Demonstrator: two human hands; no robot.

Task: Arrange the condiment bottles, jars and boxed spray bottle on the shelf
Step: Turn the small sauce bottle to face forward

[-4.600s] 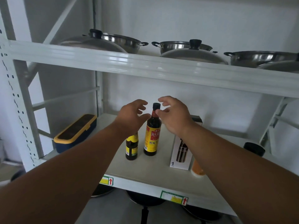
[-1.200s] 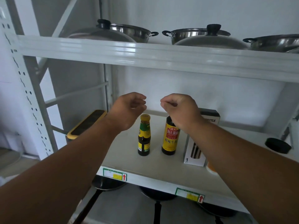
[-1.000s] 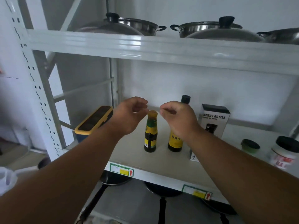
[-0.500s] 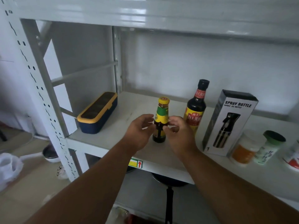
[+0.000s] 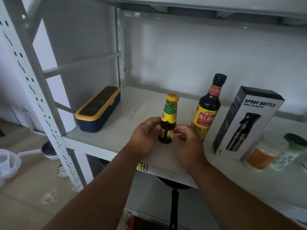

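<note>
A small dark sauce bottle (image 5: 169, 113) with a yellow cap and green neck label stands upright on the white shelf (image 5: 132, 113). My left hand (image 5: 144, 136) grips its lower body from the left, and my right hand (image 5: 187, 143) pinches it from the right. Just right of it stands a taller soy sauce bottle (image 5: 207, 110) with a black cap. Further right is the boxed spray bottle (image 5: 245, 123), upright. A jar with orange contents (image 5: 260, 153) and a green-lidded jar (image 5: 289, 150) sit in front of the box, at the right edge.
A blue box with a yellow rim (image 5: 98, 108) lies at the shelf's left end beside the perforated upright post (image 5: 38, 90). A black pan handle (image 5: 173, 209) hangs below the shelf. A plastic bag (image 5: 8, 166) and a bowl (image 5: 49, 150) lie on the floor at left.
The view dropped below the upper shelf with the pans. My hands came down from beside the bottle tops and closed around the small bottle's lower body.
</note>
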